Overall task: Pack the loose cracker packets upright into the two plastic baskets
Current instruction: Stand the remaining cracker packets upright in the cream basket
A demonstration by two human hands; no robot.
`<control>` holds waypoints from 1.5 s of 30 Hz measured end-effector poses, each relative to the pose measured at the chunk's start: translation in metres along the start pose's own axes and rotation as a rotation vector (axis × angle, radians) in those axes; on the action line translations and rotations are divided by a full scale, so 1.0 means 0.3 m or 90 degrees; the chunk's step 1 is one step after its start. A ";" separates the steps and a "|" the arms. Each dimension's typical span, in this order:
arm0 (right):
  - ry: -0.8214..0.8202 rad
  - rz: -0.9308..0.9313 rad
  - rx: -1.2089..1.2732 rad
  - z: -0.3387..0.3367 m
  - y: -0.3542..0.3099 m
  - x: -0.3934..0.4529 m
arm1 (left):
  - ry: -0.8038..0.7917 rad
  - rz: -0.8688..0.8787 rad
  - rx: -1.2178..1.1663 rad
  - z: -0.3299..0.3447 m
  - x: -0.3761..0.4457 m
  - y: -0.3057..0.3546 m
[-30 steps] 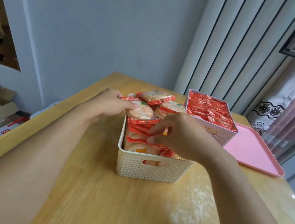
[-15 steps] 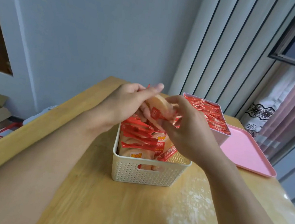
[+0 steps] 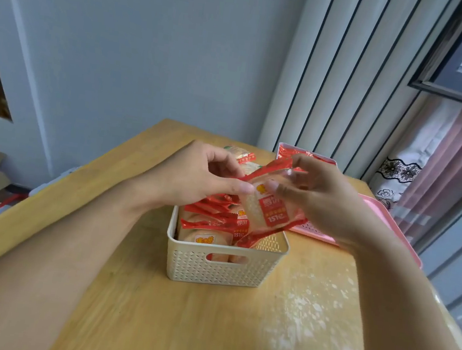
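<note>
One crinkly red-and-clear cracker packet (image 3: 268, 205) is held tilted just above the cream basket (image 3: 224, 264), pinched at its left edge by the left hand (image 3: 194, 179) and gripped on its right side by the right hand (image 3: 317, 197). The basket is boxy plastic with a woven-look wall and a handle slot, and it's sat on the glossy wooden tabletop (image 3: 176, 328). Upright packets (image 3: 209, 224) are packed inside it. Behind it, the pink basket (image 3: 288, 150) is mostly blocked by the hands, and a flat pink tray (image 3: 393, 221) is seen off to its right.
</note>
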State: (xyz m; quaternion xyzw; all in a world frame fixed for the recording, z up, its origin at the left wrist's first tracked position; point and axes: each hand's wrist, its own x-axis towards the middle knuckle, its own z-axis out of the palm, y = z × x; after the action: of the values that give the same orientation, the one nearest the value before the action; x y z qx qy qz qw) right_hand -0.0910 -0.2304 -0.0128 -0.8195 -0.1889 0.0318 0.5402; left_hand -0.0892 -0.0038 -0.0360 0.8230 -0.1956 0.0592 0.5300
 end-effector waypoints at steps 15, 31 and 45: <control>-0.075 -0.089 -0.093 0.022 0.072 0.038 | -0.256 -0.129 0.340 -0.048 -0.009 -0.075; -0.112 -0.032 -0.626 0.100 0.071 0.023 | -0.272 -0.144 0.422 -0.036 -0.011 -0.094; 0.147 -0.043 -0.806 0.174 0.098 0.028 | -0.268 -0.159 0.436 -0.029 -0.017 -0.092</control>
State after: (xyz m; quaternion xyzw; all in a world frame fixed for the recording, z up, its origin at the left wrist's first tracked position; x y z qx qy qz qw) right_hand -0.0885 -0.1923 -0.0596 -0.9713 -0.1378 -0.1914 -0.0305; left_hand -0.0823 0.0153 -0.0572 0.9632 -0.1674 -0.1133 0.1774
